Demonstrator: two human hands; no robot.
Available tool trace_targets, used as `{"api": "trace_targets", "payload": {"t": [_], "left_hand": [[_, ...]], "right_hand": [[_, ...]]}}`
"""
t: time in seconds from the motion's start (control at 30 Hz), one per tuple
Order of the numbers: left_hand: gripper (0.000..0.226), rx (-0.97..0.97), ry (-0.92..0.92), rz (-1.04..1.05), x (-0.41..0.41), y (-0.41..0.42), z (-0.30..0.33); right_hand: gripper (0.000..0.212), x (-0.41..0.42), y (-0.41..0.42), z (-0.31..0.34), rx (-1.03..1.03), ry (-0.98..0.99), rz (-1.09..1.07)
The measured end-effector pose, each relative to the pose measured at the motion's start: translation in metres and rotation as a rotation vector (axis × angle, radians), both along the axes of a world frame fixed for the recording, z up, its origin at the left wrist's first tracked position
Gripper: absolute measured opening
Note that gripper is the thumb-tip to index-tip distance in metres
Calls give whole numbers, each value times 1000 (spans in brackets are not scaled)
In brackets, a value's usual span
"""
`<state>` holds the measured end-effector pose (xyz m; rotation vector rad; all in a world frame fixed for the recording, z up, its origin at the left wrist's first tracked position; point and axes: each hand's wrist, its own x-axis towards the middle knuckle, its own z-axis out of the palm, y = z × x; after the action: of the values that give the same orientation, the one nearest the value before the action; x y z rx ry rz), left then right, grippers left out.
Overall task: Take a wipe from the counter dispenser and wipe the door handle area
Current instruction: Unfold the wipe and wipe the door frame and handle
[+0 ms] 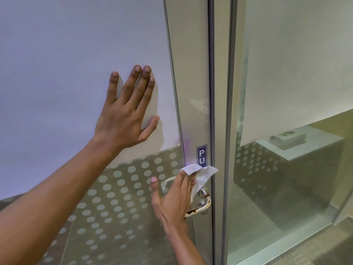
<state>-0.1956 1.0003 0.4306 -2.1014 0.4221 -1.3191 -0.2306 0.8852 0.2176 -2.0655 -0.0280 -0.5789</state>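
A person's right hand presses a white wipe against the metal door frame just above the rust-spotted handle, its grip pinching the wipe under the fingertips, thumb held apart. The wipe partly covers a sign at the frame's right edge. The left hand lies flat on the frosted glass, fingers spread and holding nothing, apparently bracing the door so it stays put under the rubbing.

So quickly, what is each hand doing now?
Left hand: open, flat on the door.
Right hand: pressing the wipe near the handle.
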Motion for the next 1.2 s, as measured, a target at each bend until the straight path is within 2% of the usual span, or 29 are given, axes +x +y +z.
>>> {"api": "trace_targets", "payload": {"t": [0.17, 0.47, 0.57, 0.67, 0.73, 0.87, 0.97, 1.0, 1.1, 1.2], "left_hand": [[85, 6, -17, -2, 1, 0, 0], [84, -2, -5, 2, 0, 0, 0], [83, -7, 2, 1, 0, -1, 0], [83, -12, 5, -7, -1, 0, 0], [84, -17, 17, -4, -1, 0, 0], [85, -24, 23, -4, -1, -1, 0], [84, -21, 22, -10, -1, 0, 0], [84, -20, 23, -9, -1, 0, 0], [84, -15, 23, 1, 0, 0, 0], [84, -18, 28, -3, -2, -1, 1]], "right_hand": [[117, 16, -13, 15, -31, -133, 61], [109, 41, -45, 41, -292, -429, 142], [87, 51, -55, 30, -378, -488, 135], [51, 63, -65, 13, -463, -637, 90], [38, 70, -73, 5, -541, -735, 77], [51, 76, -88, 2, -587, -830, 89], [38, 76, -97, -4, -562, -885, 141], [40, 76, -100, -6, -573, -890, 154], [54, 76, -109, -13, -645, -871, 225], [43, 67, -119, -12, -659, -783, 345]]}}
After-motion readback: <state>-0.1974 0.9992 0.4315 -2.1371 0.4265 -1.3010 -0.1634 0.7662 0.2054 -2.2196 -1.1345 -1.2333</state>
